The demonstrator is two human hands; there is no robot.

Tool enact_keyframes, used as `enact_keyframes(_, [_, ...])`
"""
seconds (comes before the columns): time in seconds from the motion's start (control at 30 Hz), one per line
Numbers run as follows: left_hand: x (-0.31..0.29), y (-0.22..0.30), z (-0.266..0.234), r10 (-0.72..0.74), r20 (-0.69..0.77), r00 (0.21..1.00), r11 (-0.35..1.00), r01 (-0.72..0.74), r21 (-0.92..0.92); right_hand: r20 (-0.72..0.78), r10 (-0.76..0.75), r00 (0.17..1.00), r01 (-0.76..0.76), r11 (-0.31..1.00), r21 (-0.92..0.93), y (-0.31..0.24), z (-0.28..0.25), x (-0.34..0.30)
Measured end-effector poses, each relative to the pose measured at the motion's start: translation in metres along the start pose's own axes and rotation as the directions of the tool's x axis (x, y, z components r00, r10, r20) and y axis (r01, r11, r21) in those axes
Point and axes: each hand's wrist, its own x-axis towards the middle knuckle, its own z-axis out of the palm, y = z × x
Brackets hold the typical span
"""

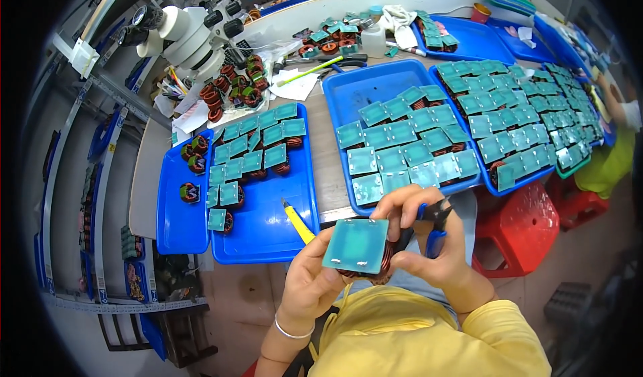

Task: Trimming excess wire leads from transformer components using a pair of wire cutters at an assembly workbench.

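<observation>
Wound copper coil with square teal base plate [355, 245] held plate-up between both hands at 6 o'clock of view, off the bench, above lap in yellow shirt. Left hand [313, 284] cupped under it from 7 o'clock, fingers curled round lower edge, pinching plate and coil. Right hand [429, 246] closed on far edge from 3 o'clock, fingertips [396, 206] pressing top corner, same hand also gripping small blue-handled cutters [435, 226] with black jaws sticking out at 2 o'clock. Yellow-handled tool [298, 221] poking up at 11 o'clock of the coil, resting against edge of left blue tray [268, 239]; whether left hand touches it, cannot tell.

Risks, judged from pose:
- Two items in right hand: cutters crammed against palm while fingers pinch plate, so grip on either likely weak; slip could drop coil to floor, nothing under it but lap.
- Cutter tips close to plate edge and fingers; a twist could nick windings, scratch plate, or pinch skin.
- Yellow-handled tool half off tray lip, near left wrist with bangle [289, 329]; a nudge could knock it down.
- Middle blue tray [348, 95] at 12 o'clock packed with finished teal-plated coils right to near edge; reaching over with elbow could shove front row off.
- Red stool [526, 226] at 3 o'clock close to right elbow, possible bump.
</observation>
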Motion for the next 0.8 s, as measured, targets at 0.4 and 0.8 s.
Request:
enact_keyframes(0.4, [0.0, -0.006, -0.004, -0.038, 0.207, 0.978, 0.99, 0.065, -0.125, 0.06, 0.112, 0.992, -0.12, 0.977, 0.175, -0.008, -0.003, 0.003])
enact_keyframes(0.8, [-0.005, -0.008, 0.002, 0.081, 0.096, 0.992, 0.925, -0.111, 0.365, 0.078, 0.01, 0.997, -0.012, 0.999, 0.031, -0.013, -0.002, -0.002])
